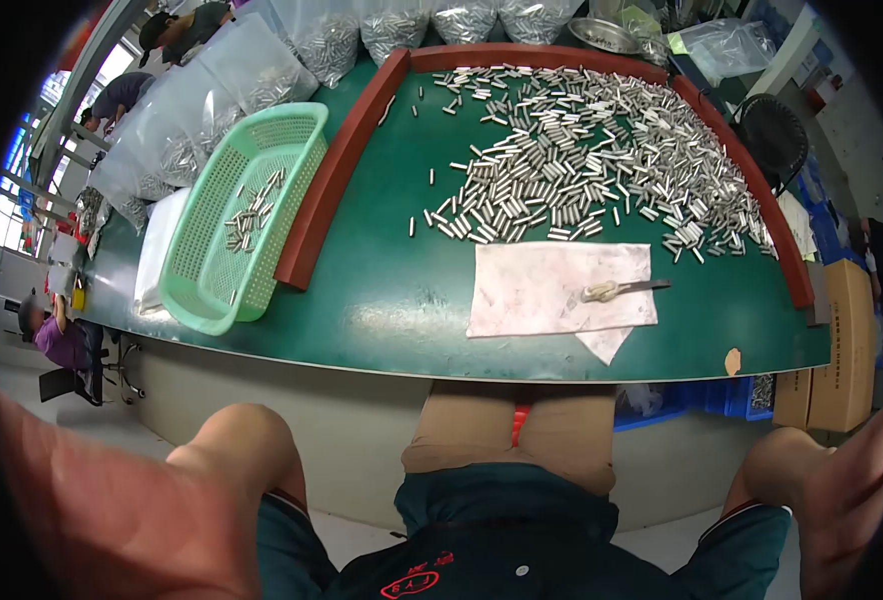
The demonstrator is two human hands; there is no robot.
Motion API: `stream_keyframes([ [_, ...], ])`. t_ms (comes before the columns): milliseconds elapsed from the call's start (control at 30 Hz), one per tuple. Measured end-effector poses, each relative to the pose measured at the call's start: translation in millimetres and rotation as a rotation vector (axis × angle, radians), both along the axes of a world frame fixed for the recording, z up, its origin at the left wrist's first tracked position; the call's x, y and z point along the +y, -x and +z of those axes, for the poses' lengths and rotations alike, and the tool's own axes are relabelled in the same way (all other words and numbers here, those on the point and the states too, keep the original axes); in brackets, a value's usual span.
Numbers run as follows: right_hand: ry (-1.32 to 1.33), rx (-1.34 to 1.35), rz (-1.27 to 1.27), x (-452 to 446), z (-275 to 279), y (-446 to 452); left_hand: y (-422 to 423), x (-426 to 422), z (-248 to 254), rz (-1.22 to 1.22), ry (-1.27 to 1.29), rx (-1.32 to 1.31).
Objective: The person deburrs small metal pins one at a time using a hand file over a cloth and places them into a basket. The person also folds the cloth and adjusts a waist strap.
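Observation:
My left hand (127,500) is raised close to the camera at the lower left, palm showing, its fingers cut off by the frame edge. At the lower right my right hand (852,490) is also lifted near the camera, with its fingers partly out of view. Neither hand touches the table. On the green table (372,290) lie many small silver metal pins (522,180), heaped toward the back and right. In front of them a stained whitish cloth (532,300) is spread flat. A slim dark tool with a pale wrapped handle (607,291) rests on it.
A green plastic basket (187,240) holding several pins stands at the left. Reddish-brown rails (342,170) border the pins. Clear bags of metal parts (322,45) line the back. Cardboard boxes (847,345) stand at the right. A seated person (62,340) is at far left.

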State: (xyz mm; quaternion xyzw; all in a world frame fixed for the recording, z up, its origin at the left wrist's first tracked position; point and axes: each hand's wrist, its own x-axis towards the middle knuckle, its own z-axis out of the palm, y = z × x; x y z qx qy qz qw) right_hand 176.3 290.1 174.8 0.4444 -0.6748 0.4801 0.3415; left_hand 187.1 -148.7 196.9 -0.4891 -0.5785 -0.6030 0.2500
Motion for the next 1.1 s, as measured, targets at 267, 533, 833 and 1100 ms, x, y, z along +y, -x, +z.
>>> stream_keyframes([
  [267, -0.061, 0.165, -0.028, -82.3, 31.7, 46.2, -16.1, -45.0, -23.3, 0.000, -0.090, 0.181],
  [533, -0.109, 0.118, -0.018, -10.7, 7.4, 9.2, 72.0, 98.5, -5.7, 0.042, -0.167, 0.148],
  [833, -0.021, 0.064, -0.046, 64.8, -22.5, -52.1, 66.8, 99.1, -3.3, 0.049, -0.109, 0.114],
  [1100, 0.021, 0.064, -0.080, 173.4, -46.6, -138.5, 64.1, 100.1, -2.0, 0.044, -0.096, 0.130],
])
